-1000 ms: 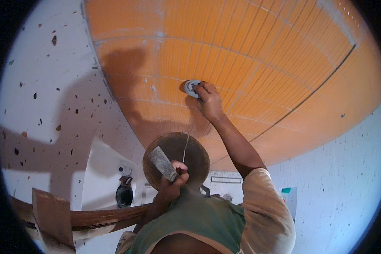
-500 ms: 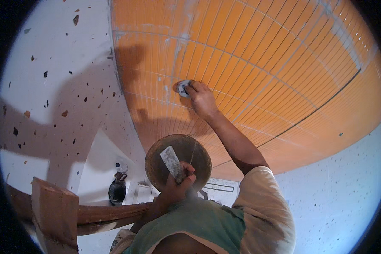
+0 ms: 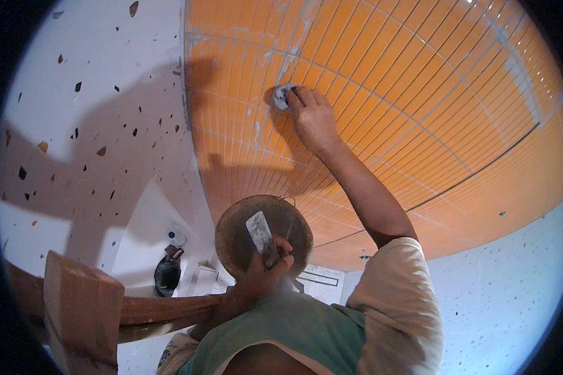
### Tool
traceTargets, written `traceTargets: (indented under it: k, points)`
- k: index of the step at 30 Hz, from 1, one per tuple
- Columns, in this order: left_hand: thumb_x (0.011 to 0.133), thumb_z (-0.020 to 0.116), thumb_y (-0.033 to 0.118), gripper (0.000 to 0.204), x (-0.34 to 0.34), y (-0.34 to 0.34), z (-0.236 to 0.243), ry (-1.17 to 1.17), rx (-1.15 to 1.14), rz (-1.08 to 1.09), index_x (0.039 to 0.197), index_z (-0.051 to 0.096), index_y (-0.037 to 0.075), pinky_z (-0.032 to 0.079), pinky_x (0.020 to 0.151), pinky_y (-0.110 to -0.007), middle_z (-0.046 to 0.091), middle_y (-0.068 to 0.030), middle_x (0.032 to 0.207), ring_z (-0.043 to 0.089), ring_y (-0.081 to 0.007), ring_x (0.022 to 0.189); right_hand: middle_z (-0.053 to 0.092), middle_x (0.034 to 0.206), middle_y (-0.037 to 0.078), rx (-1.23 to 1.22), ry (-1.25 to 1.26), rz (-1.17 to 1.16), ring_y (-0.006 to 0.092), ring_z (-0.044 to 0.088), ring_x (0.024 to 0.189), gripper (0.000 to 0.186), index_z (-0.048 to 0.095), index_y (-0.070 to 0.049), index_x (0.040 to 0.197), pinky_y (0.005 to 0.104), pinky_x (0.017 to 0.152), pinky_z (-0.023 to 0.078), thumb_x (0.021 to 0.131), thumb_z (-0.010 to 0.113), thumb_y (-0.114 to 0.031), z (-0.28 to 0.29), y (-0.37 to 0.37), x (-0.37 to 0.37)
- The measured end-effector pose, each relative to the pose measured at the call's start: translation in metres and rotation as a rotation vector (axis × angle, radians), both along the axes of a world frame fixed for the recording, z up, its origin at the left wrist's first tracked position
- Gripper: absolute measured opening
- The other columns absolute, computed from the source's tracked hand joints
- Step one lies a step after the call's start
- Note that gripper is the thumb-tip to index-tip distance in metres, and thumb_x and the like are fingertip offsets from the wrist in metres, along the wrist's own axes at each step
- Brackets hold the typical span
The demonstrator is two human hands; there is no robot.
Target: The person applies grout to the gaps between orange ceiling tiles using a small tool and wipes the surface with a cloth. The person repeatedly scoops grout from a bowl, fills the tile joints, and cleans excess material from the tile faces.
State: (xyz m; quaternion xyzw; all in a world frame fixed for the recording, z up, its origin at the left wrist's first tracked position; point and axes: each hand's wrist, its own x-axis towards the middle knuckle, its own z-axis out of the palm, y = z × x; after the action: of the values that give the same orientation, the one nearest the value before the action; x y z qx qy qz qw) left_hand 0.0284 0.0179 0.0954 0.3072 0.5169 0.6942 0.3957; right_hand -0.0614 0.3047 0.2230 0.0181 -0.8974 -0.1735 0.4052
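My right hand (image 3: 313, 119) is stretched out to the orange tiled wall (image 3: 419, 94) and presses a small pale wad of cloth or sponge (image 3: 283, 95) against the tiles, where whitish grout smears show. My left hand (image 3: 263, 272) stays close to my chest. It grips a small flat scraper with a grey-white blade (image 3: 258, 228) together with a round brown pan (image 3: 238, 240), whose inside faces the camera. My green vest and pale sleeve fill the lower edge.
A white surface with dark speckles (image 3: 94, 125) joins the orange tiles at the left and continues at the lower right (image 3: 500, 281). A wooden post and rail (image 3: 81, 306) cross the lower left. Below stand a dark rounded object (image 3: 167, 275) and a pale sheet (image 3: 322, 281).
My right hand has slid the wad a little higher on the tiles. The view has shifted, so the pan and scraper sit lower and further right in the picture.
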Motion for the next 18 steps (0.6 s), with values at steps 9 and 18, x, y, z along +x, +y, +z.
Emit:
traceTargets:
  k: [9,18]
  points:
    - [0.086,0.062,0.013,0.02,-0.003,0.0,-0.012,0.017,-0.003,-0.037,0.104,0.054,0.01,0.042,0.087,-0.032,0.053,-0.0021,0.099,0.05,-0.014,0.095,0.064,0.097,0.02,0.04,0.362,0.029,0.0392,0.061,0.091,0.033,0.063,0.001,0.106,0.0469,0.078,0.051,0.073,0.062,0.003,0.142,0.004,-0.023]
    - [0.086,0.064,0.008,0.02,-0.001,0.003,-0.012,-0.016,0.074,0.004,0.103,0.055,0.008,0.045,0.074,-0.03,0.055,-0.0007,0.09,0.054,-0.0111,0.084,0.065,0.101,0.018,0.081,0.063,0.041,0.0336,0.064,0.093,0.033,0.065,0.0,0.104,0.0426,0.08,0.053,0.071,0.066,0.003,0.024,0.013,-0.009]
